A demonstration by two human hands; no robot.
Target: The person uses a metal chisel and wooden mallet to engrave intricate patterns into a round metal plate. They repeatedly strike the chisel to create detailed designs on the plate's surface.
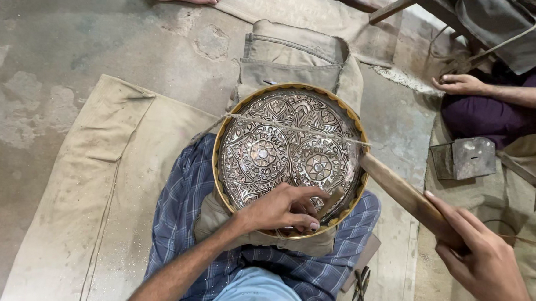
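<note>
Concrete floor (53,41) covered in part by a tan canvas sheet (95,178). On it, resting against the person's lap of blue checked cloth (179,207), a round engraved metal tray (289,148) with a brass-coloured rim, tilted toward the camera; a length of twine (293,127) crosses its upper face. The two hands are well apart. Right hand (479,256), fingers wrapped around a wooden mallet handle (409,197) whose far end reaches the tray's right rim. Left hand (283,209), pinching a small chisel (329,202) upright against the tray's lower face. A metal block (463,157) lies to the right, near another person's hand (461,85).
</note>
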